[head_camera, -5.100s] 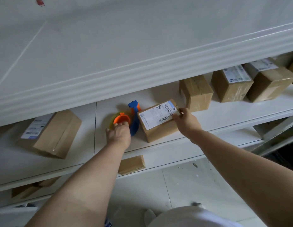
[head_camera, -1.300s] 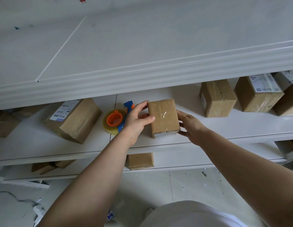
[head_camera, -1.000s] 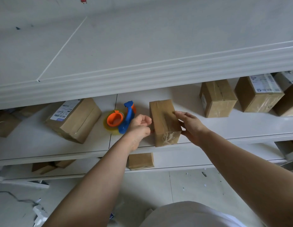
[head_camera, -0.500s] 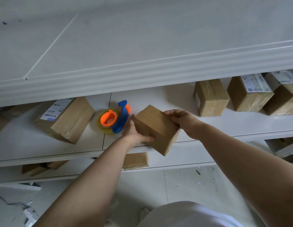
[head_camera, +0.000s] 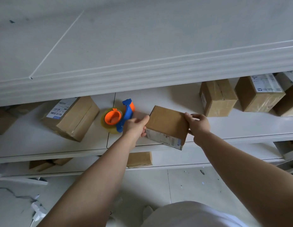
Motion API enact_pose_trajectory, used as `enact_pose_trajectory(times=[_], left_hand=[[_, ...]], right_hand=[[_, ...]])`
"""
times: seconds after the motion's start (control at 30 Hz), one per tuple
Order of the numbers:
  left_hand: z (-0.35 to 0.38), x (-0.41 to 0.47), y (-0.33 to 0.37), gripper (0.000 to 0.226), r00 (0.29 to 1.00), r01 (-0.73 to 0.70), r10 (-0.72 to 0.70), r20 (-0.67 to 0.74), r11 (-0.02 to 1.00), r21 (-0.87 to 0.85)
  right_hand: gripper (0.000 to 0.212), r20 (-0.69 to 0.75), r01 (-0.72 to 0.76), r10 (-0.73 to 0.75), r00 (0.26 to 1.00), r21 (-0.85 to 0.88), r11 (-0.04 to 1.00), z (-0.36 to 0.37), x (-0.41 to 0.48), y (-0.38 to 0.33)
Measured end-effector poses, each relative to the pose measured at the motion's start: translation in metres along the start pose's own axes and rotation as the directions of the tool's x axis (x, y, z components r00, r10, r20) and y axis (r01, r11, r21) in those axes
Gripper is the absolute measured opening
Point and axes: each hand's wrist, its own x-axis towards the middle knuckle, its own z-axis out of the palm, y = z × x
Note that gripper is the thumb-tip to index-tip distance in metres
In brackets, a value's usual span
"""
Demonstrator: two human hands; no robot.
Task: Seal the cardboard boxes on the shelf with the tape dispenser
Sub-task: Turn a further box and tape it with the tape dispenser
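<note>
A small cardboard box (head_camera: 167, 123) is held between both hands at the front edge of the white shelf (head_camera: 240, 126). Its plain brown face points up and its shipping label faces me on the near side. My left hand (head_camera: 136, 126) grips the box's left end. My right hand (head_camera: 199, 123) grips the right end, fingers curled over the far top corner. The tape dispenser (head_camera: 118, 117), blue with an orange hub and a clear tape roll, lies on the shelf just left of my left hand.
A labelled box (head_camera: 72, 117) lies to the left on the shelf; a taped box (head_camera: 217, 97) and two labelled boxes (head_camera: 260, 94) stand to the right. An overhanging shelf (head_camera: 142, 71) hides the back. More boxes (head_camera: 139, 159) sit on a lower shelf above a littered floor.
Both hands have turned the box over: its label went from the top to the near side. The box is lifted at the shelf's front edge. The dispenser stayed put.
</note>
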Motion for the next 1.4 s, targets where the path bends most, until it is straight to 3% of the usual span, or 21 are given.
enact_pose_trajectory(times=[0.03, 0.1, 0.17, 0.23, 0.33, 0.43, 0.5, 0.57, 0.73, 1.0, 1.4], left_hand=[[-0.001, 0.0, 0.001, 0.028, 1.0, -0.016, 0.016, -0.005, 1.0, 0.006], [-0.006, -0.003, 0.003, 0.03, 1.0, -0.016, 0.015, 0.018, 0.999, 0.03], [-0.014, -0.005, 0.003, 0.02, 0.988, 0.073, -0.056, 0.146, 0.991, -0.112], [-0.018, -0.008, 0.001, 0.019, 0.957, 0.152, -0.066, 0.284, 0.944, -0.293], [-0.018, -0.007, -0.005, 0.036, 0.962, 0.108, -0.022, 0.272, 0.946, -0.305], [-0.022, -0.007, -0.007, 0.071, 0.958, 0.097, 0.005, 0.285, 0.935, -0.342], [-0.022, -0.01, -0.003, 0.078, 0.947, 0.079, 0.036, 0.32, 0.937, -0.341], [-0.019, -0.016, 0.004, 0.074, 0.934, 0.062, 0.071, 0.349, 0.933, -0.355], [-0.024, -0.02, 0.012, 0.054, 0.882, -0.014, 0.133, 0.452, 0.966, -0.258], [-0.033, -0.022, 0.013, 0.047, 0.885, 0.047, 0.129, 0.448, 0.932, -0.36], [-0.03, -0.034, 0.023, 0.049, 0.862, -0.028, 0.157, 0.482, 0.964, -0.263]], right_hand=[[0.034, -0.016, 0.004, -0.004, 1.0, -0.02, 1.0, 0.001, 0.001, 0.0], [0.028, 0.095, -0.017, 0.01, 0.995, 0.074, 0.997, 0.0, 0.002, -0.003], [0.021, 0.262, -0.102, 0.05, 0.964, 0.192, 0.976, -0.004, 0.003, -0.005], [0.015, 0.338, -0.158, 0.068, 0.939, 0.248, 0.956, -0.007, 0.004, -0.004], [0.022, 0.368, -0.164, 0.046, 0.929, 0.298, 0.94, -0.008, 0.008, 0.0], [0.031, 0.354, -0.128, 0.057, 0.933, 0.182, 0.975, -0.011, 0.007, -0.004], [0.041, 0.359, -0.118, 0.097, 0.928, 0.037, 0.992, -0.007, 0.003, -0.008], [0.051, 0.373, -0.121, 0.128, 0.919, -0.043, 0.992, 0.0, -0.003, -0.012], [0.056, 0.388, -0.127, 0.126, 0.913, -0.024, 0.992, 0.006, -0.004, -0.013], [0.052, 0.428, -0.144, 0.103, 0.898, 0.066, 0.987, 0.008, -0.003, -0.005], [0.05, 0.437, -0.157, 0.05, 0.898, 0.213, 0.964, 0.001, -0.01, -0.005]])
